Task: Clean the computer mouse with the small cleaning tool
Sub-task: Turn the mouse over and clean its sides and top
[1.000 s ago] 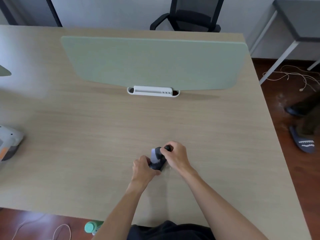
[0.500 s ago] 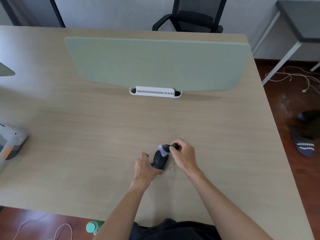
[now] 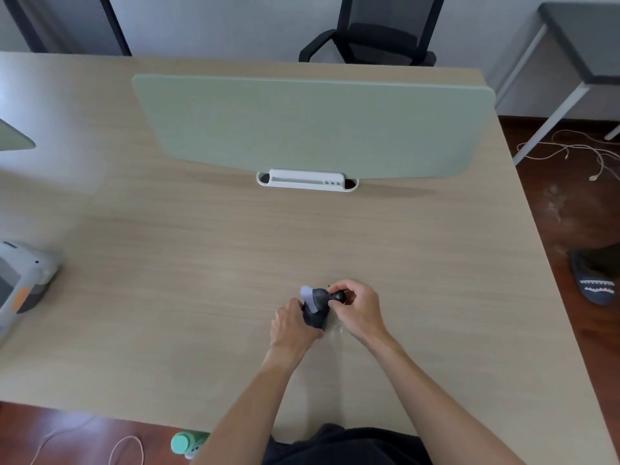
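Note:
A dark computer mouse (image 3: 315,316) rests on the wooden desk (image 3: 201,297) near its front middle. My left hand (image 3: 291,325) grips the mouse from the left side, holding it in place. My right hand (image 3: 358,308) pinches a small black cleaning tool (image 3: 336,296) by its rounded handle. The tool's pale lilac brush tip (image 3: 308,297) lies across the front end of the mouse. Part of the mouse is hidden under my left fingers.
A pale green divider panel (image 3: 312,125) stands in a white base (image 3: 307,180) across the desk's middle. A grey and white device (image 3: 20,280) sits at the left edge. A black chair (image 3: 372,31) stands behind the desk; a person's slippered foot (image 3: 595,283) is at right.
My right hand swept the brush from the mouse's top out toward its front end. The left hand kept its hold on the mouse throughout.

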A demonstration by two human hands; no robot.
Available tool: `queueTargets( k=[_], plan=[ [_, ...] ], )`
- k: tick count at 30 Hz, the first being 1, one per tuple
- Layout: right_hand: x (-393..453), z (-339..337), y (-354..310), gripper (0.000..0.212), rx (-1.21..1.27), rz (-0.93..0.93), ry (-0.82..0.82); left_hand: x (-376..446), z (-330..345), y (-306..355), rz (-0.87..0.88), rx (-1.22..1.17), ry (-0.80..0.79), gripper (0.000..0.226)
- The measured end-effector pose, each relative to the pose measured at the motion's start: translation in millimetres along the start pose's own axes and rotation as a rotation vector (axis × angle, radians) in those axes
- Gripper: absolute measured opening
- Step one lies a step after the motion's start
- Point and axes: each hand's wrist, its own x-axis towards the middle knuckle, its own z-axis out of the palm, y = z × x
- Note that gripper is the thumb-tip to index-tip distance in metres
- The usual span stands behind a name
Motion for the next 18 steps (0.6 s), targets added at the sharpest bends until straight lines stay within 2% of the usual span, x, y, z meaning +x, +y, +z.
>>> queueTargets(
  k=[3,7,10,12,14,18],
  plan=[
    [1.2,7.5,-5.7,0.027,-0.002,0.011,-0.018,1.6,0.7,0.0,0.0,-0.027,0.019,0.04],
    [8.8,7.2,0.6,0.007,-0.138,-0.005,-0.012,3.6,-3.7,2.0,-0.049,0.018,-0.003,0.051],
    [12.2,-2.0,9.5,0.003,-0.189,0.001,0.056,2.5,-4.3,1.4,-0.047,0.022,0.004,0.05],
    [13.1,-10.5,10.5,0.003,-0.133,0.019,0.09,1.7,-2.4,-0.6,-0.037,-0.003,0.018,0.046],
    [11.1,-16.5,6.6,0.011,-0.088,0.062,0.05,0.3,-0.3,-2.8,-0.02,-0.023,0.037,0.043],
    [2.9,-8.3,4.2,0.023,-0.127,0.085,-0.134,-2.1,4.2,-10.6,0.028,-0.048,0.071,0.038]
  ],
)
